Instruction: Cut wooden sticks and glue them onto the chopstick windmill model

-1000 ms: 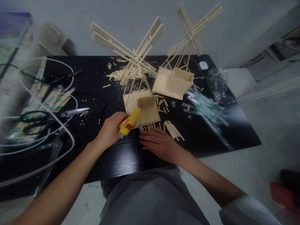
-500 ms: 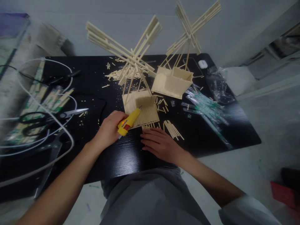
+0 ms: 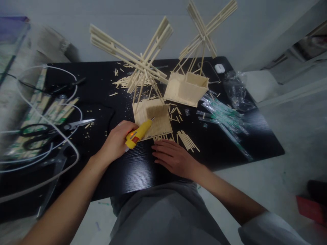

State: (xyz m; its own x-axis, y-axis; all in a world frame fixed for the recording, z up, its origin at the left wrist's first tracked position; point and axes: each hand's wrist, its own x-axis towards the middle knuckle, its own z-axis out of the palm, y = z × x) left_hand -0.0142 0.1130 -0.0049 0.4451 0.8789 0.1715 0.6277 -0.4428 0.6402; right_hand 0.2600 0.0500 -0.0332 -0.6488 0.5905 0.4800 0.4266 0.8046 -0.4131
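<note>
The left hand (image 3: 116, 141) has its grip closed around a yellow glue gun (image 3: 138, 133), and the thin metal tip of the gun points at the near part of a flat panel of pale wooden sticks (image 3: 158, 123), which lies on the black wooden bench (image 3: 138, 173) just in front of the person. The right hand (image 3: 173, 157) lies flat with its grip spread, holding nothing, and its fingertips touch a short row of loose sticks (image 3: 163, 137) at the near edge of the panel. To do this well, I think the tip should stay low and move slowly along 1 line, so that the glue makes a thin bead and no blob. The right hand should press the sticks flat but keep its fingers away from the hot tip. Behind the panel stands a windmill-shaped frame of long sticks (image 3: 133, 58), so the gun must not knock its legs. A second stick windmill on a box-shaped base (image 3: 186, 89) stands just to the right of the first one. The bench is crowded: a small bundle of cut sticks (image 3: 188, 140) beside the right hand, clear plastic wrappers with green print (image 3: 222, 115) further right, black-handled scissors (image 3: 51, 128) and a looping white cable (image 3: 68, 144) on the left, and many small offcuts between them. The white cable looks able to catch the left arm. Around the bench there is a plain grey wall (image 3: 153, 20) and a pale concrete floor (image 3: 281, 170).
</note>
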